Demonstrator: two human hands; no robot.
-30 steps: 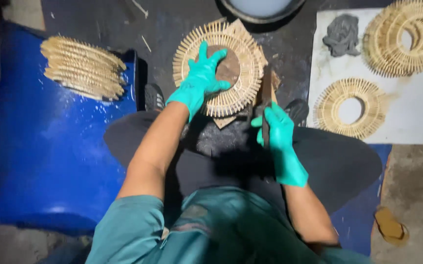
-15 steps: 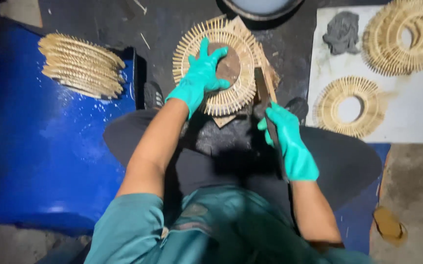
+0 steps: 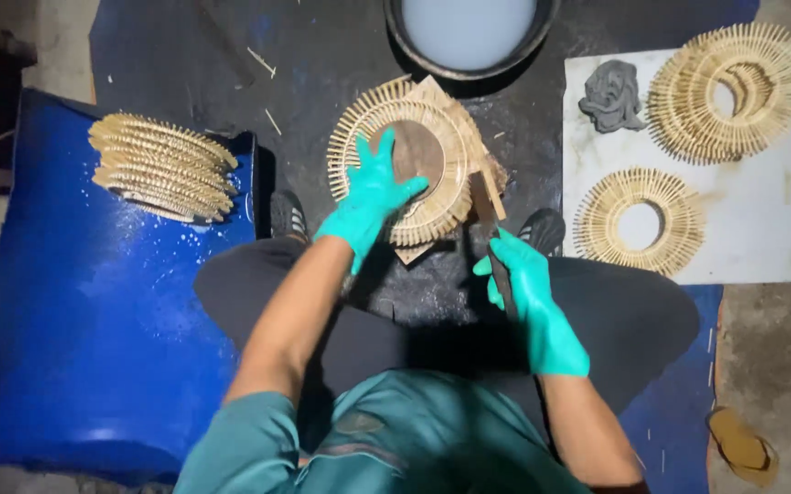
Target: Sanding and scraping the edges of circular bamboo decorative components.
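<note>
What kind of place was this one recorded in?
Probably a floor-level craft workshop. The gloved left hand presses a stick ring on a board, finished rings are stacked on a blue tarp, and more dry on a white sheet.

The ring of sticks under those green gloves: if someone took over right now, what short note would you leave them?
Left hand: flat on the stick ring, pressing it onto the wooden board.
Right hand: grip closed on a dark blade tool, its tip at the ring's right edge.
Nearby: stack of rings on the blue surface; two more rings and a grey lump on the white sheet; a basin ahead.
Done: several rings lie set aside.
Left: the ring under the hands is in work.
</note>
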